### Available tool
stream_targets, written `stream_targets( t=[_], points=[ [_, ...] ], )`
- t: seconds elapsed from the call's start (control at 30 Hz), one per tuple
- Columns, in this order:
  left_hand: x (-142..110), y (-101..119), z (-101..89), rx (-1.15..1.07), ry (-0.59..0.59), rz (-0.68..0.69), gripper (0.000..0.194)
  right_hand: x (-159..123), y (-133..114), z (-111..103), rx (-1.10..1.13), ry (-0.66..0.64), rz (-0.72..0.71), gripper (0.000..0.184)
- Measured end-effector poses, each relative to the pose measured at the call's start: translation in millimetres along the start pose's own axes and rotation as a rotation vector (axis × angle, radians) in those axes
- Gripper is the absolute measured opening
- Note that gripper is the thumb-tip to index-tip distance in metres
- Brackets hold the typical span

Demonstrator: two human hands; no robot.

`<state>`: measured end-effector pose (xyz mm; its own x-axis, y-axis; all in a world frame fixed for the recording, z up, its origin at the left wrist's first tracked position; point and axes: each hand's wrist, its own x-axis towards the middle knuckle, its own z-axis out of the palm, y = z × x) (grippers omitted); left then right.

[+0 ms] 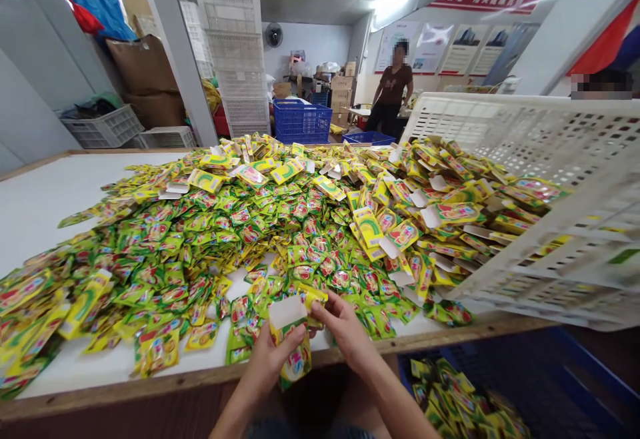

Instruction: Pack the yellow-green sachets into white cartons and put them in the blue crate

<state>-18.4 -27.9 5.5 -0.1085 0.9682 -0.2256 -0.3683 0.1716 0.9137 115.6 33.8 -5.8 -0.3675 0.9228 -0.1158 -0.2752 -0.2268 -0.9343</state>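
Note:
My left hand (274, 358) is closed around a small green-and-yellow carton (295, 358) at the table's front edge, its white end flap standing up. Pinched in my right hand (345, 326) is a small yellow packet (314, 294), close to the top of the carton. Just beyond both hands spreads a large heap of green packets (320, 252) with red fruit pictures. Yellow cartons (370, 229) with raised white flaps lie over the back and right of the heap.
A tilted white plastic crate (505, 292) leans on the table at right, cartons spilling from it. Below the wooden edge (200, 386), a blue crate (580, 386) holds more packets. A person (395, 89) stands behind, near stacked white crates (235, 59). Another person's head shows far right.

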Motion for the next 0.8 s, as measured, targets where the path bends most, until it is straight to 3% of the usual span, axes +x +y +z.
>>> stream_targets(
  t=[0.2,0.4,0.5,0.67,0.8],
  points=[
    [-4,-10,2.6,-0.047,0.046,-0.026,0.062,-3,7,8,0.098,0.152,-0.06,0.034],
    [0,-1,-5.2,0.077,0.061,0.075,0.059,-7,5,0,-0.084,0.167,-0.087,0.043],
    [0,-4,-3.9,0.055,0.087,0.054,0.058,-8,9,-1,-0.084,0.203,-0.094,0.042],
    [-7,-11,2.6,-0.05,0.0,-0.04,0.05,-10,10,5,-0.133,0.343,-0.131,0.044],
    [-9,-12,2.1,-0.028,-0.061,-0.057,0.044,-14,7,10,-0.229,0.385,-0.174,0.036]
  ],
)
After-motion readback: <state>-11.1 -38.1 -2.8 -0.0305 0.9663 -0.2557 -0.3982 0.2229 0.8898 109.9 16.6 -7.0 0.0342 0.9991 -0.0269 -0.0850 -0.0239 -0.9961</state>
